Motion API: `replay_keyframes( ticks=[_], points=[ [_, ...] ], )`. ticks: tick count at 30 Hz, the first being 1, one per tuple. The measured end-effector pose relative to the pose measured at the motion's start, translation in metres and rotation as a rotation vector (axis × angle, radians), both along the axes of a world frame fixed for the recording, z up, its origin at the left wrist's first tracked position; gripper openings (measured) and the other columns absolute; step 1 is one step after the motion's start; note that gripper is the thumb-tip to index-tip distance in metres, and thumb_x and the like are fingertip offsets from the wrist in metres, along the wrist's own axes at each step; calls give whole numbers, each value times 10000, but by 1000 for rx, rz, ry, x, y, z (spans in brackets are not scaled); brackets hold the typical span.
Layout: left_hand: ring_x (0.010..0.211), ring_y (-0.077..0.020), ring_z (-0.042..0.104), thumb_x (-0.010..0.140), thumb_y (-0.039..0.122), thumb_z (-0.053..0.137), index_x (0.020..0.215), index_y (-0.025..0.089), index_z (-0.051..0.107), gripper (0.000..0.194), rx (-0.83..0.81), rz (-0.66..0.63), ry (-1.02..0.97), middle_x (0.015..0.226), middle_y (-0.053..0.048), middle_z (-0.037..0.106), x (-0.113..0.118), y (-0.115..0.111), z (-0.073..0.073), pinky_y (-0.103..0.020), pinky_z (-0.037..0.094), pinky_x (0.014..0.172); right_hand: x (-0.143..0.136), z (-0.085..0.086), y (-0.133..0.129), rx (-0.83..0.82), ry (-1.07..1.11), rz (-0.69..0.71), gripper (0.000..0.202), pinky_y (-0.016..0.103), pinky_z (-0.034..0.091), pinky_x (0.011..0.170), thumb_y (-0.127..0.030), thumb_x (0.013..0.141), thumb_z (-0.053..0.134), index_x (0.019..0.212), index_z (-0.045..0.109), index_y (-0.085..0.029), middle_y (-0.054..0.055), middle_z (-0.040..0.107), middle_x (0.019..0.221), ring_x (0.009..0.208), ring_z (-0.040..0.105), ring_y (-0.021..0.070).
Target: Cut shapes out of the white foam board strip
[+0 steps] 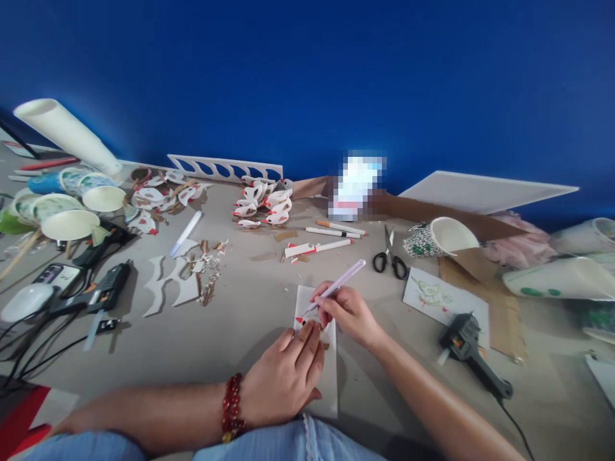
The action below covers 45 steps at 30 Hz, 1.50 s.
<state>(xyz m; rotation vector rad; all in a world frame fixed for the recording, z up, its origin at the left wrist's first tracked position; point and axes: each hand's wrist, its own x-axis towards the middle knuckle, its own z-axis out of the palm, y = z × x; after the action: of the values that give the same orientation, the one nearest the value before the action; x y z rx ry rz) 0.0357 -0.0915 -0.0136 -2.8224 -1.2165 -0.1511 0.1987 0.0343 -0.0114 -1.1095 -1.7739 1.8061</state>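
Right hand [343, 310] was pinched on the pen [340, 283], tip just beside the red-tipped piece [298, 319]. Left hand [291, 371], fingers extended, held that piece down near the card [327, 381]'s far end. On my feed I couldn't tell if the hands touched. I read the step as tracing the piece's outline; next move called for firm left fingers, steady pen. Birds [278, 208] sat beyond the card, leftward.

- Your white card [328, 387], a long strip, lies flat before you.
- Your small red-tipped piece [299, 319] rests on it, mostly hidden under your left hand [286, 374].
- Your pale lilac pen [343, 280] slants in your right hand [346, 314], tip downward.
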Motion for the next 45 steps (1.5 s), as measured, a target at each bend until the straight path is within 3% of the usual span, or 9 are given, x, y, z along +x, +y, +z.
replay_keyframes(
  ticks=[18, 25, 45],
  points=[
    [1302, -374, 466, 974, 552, 389, 1299, 8, 527, 648, 10, -9, 4, 1375, -255, 538, 0, 1, 1, -454, 357, 983, 1, 0, 3, 9, -33, 63, 203, 234, 465, 591, -297, 900, 511, 786, 625, -174, -3, 637, 590, 546, 596, 129],
    [1289, -362, 483, 973, 541, 405, 1284, 13, 539, 628, 2, -8, -4, 1363, -247, 553, 1, 1, 2, -449, 359, 983, 1, -2, 2, -70, -23, 12, 228, 219, 452, 531, -362, 903, 534, 826, 621, -167, -6, 644, 550, 496, 578, 122],
    [1324, -352, 450, 973, 551, 404, 1319, 18, 511, 644, -34, -6, 23, 1425, -252, 496, 0, 1, 5, -442, 360, 996, 11, -2, 0, 9, -64, -17, 225, 218, 449, 522, -348, 893, 538, 834, 643, -158, 27, 696, 602, 540, 583, 132]
  ],
)
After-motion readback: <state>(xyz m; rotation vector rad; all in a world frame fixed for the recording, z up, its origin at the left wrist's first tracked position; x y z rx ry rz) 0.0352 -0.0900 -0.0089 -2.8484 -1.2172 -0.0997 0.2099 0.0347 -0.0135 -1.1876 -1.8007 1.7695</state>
